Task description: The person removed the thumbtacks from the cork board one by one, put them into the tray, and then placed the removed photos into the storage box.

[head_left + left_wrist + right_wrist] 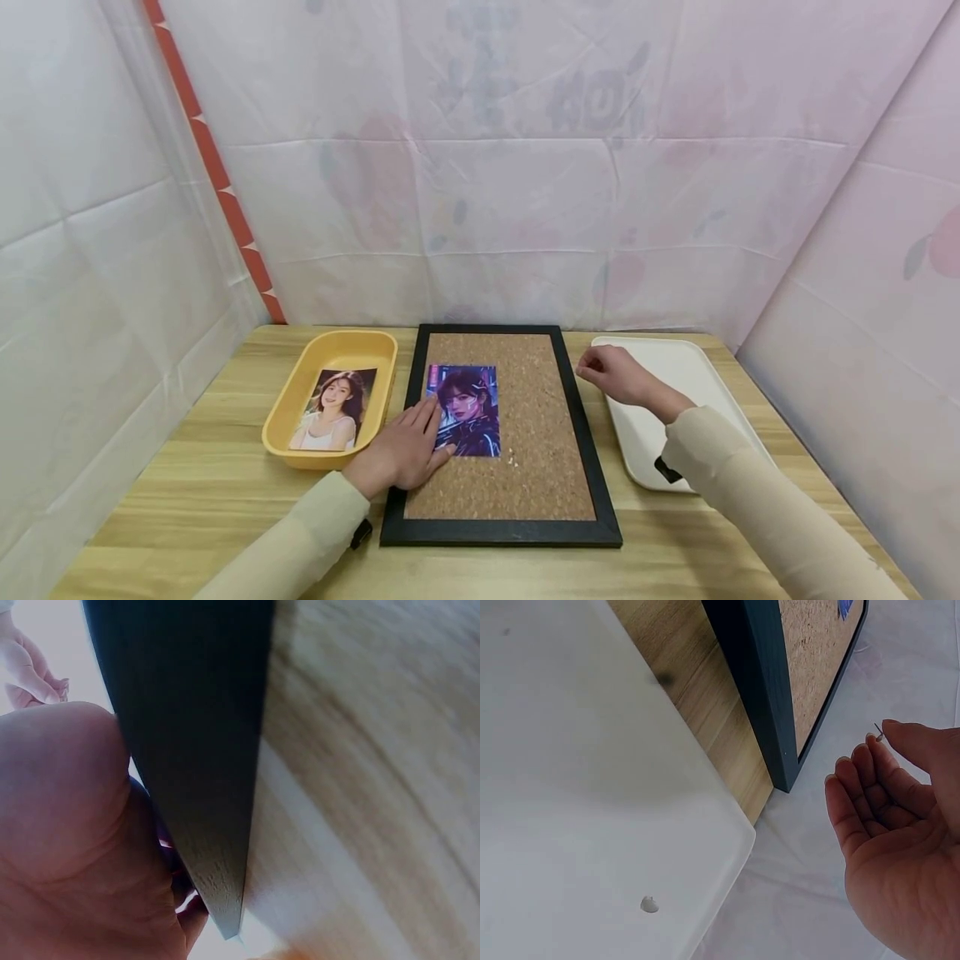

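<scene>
My left hand (408,450) lies with its fingers straight across the left edge of a purple-blue picture card (472,417). That card rests on a cork board (540,483) with a black frame (502,533). In the left wrist view, the left palm (67,847) is beside the frame's dark side (187,735). My right hand (618,377) hovers between the board and the white tray (675,354). The right wrist view shows that hand (900,817) pinching a small pin (879,733) between thumb and forefinger. Tiny pale bits (512,457), too small to identify, sit by the card's lower right corner.
A yellow tray (281,417) left of the board holds a photo card (330,417) of a person in white. A small pale spot or piece (649,904) shows on the white tray. Cloth walls (517,200) enclose the wooden table (180,483).
</scene>
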Motion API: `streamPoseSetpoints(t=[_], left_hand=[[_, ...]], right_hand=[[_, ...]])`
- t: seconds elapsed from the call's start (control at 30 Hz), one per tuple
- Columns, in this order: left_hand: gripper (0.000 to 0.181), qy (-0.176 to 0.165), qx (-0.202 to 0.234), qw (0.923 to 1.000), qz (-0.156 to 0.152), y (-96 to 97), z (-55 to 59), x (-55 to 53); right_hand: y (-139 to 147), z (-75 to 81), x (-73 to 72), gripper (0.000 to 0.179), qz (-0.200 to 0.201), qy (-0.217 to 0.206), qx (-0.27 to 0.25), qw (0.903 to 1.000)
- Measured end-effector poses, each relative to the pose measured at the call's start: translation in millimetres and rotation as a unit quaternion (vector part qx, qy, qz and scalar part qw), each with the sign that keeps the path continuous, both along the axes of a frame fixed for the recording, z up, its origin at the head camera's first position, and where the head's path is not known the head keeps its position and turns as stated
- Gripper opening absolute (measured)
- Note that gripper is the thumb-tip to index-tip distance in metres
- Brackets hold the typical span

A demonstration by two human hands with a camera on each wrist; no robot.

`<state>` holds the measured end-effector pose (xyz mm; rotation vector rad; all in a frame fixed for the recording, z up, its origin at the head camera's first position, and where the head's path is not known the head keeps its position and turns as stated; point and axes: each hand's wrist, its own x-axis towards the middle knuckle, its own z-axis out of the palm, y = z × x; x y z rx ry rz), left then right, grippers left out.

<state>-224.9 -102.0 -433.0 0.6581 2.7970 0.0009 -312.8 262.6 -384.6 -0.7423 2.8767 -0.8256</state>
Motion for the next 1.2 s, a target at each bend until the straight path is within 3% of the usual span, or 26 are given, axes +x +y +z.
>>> streamPoseSetpoints(t=[0.23,0.5,0.77,1.2], left_hand=[[0.076,0.008,-0.006,1.0000,-0.001,-2.2,-12.0,-4.5],[0.073,0.004,0.004,1.0000,0.005,0.7,0.8,0.9],[0.073,0.004,0.000,1.0000,0.002,0.5,2.6,1.8],[0.077,0.018,-0.010,0.9998,-0.002,-2.1,-15.1,-4.7]], right_hand=[[-2.8,-2.8,-0.8,0.011,-0.001,0.000,0.003,1.0000],[1.8,-4.2,1.1,0.012,-0.004,0.006,0.006,1.0000],[8.1,-2.6,2.0,0.012,-0.002,0.012,0.009,0.9999],[17.2,-5.2,2.7,0.013,-0.007,0.016,0.011,0.9998]])
